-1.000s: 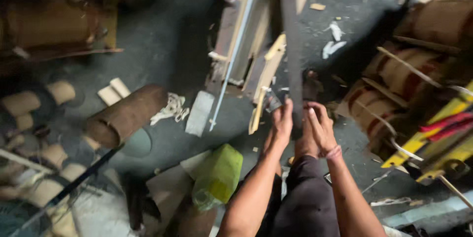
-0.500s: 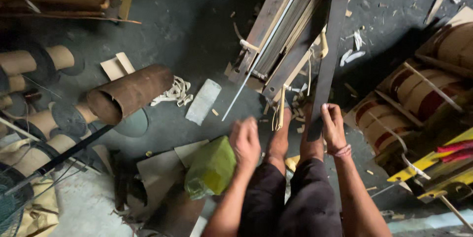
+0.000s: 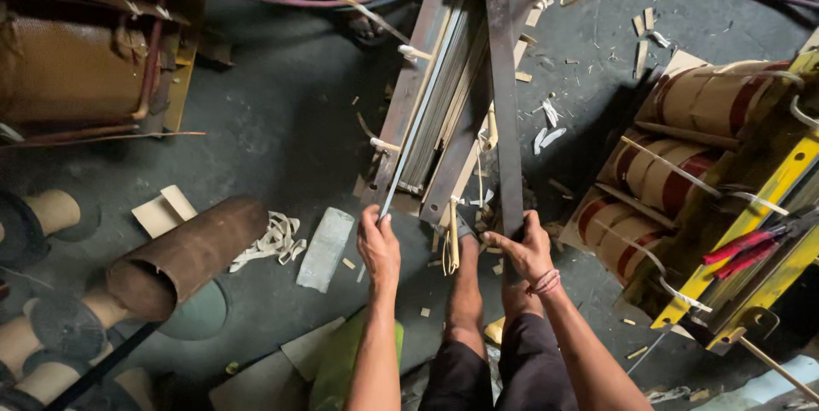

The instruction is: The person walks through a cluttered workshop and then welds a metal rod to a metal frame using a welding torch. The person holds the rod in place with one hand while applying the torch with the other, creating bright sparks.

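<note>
A stack of long thin steel strips (image 3: pixel 435 104) lies in a rusty metal frame (image 3: pixel 409 95) on the dark floor, running away from me. My left hand (image 3: pixel 378 244) grips the near end of one thin steel strip (image 3: pixel 401 163) at the frame's left side. My right hand (image 3: pixel 526 249) is closed around the near end of a long dark flat metal bar (image 3: pixel 504 112) that lies over the frame. My bare legs and feet (image 3: pixel 465 283) stand between the two hands.
A brown cardboard tube (image 3: pixel 183 257) lies at the left with white tape scraps (image 3: pixel 273 240) and a pale flat piece (image 3: pixel 325 249) beside it. Wound coils in a yellow frame (image 3: pixel 717 198) stand at the right. A large copper-coloured coil (image 3: pixel 77 69) sits upper left. Cables cross the top.
The view has moved closer to the frame. My left hand has reached forward from near my knee and taken hold of a strip; my right hand now grips the dark bar.
</note>
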